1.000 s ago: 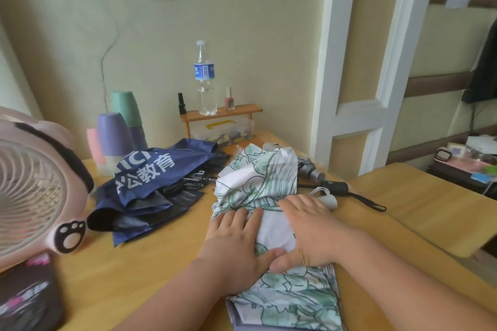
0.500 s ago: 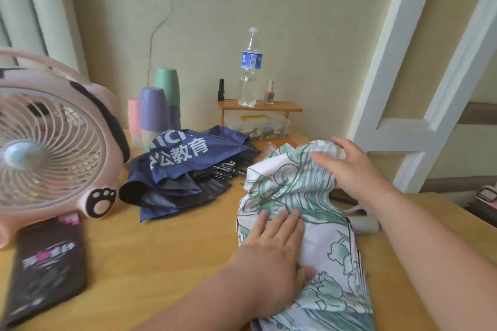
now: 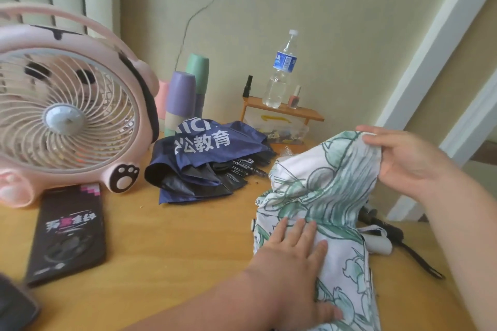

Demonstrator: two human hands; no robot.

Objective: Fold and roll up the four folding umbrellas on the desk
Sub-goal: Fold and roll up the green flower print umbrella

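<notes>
**Head view.** My left hand [image 3: 293, 263] lies flat with its fingers straight and slightly spread. It presses the near part of the white-and-green umbrella [image 3: 322, 188] onto the tabletop [image 3: 174, 250]. My right hand [image 3: 403, 161] is raised at the far end of the same umbrella and grips the top fold of the canopy in its curled fingers. The cloth rises off the wood in a loose hump between the two hands.

This umbrella occupies the right half of the tabletop, running from the lower edge of my view up to the right hand. Just right of it, partly under the cloth, lie a white handle [image 3: 379, 244] and a black handle [image 3: 387, 228] with a black strap [image 3: 415, 255]. I cannot tell which umbrellas these belong to.

A navy umbrella [image 3: 204, 158] with white lettering lies unrolled left of centre, apart from the white one, with its black lining and ribs exposed.

- **At left:** a pink fan [image 3: 67, 115] stands with a flat black box [image 3: 70, 234] lying in front of it.
- **At the back, by the wall:** stacked cups [image 3: 180, 94] stand beside a small wooden shelf [image 3: 282, 111]. The shelf bears a water bottle [image 3: 281, 72], a nail polish bottle [image 3: 295, 97] and a small black bottle [image 3: 247, 86]. A clear plastic box [image 3: 279, 129] sits under it.
</notes>
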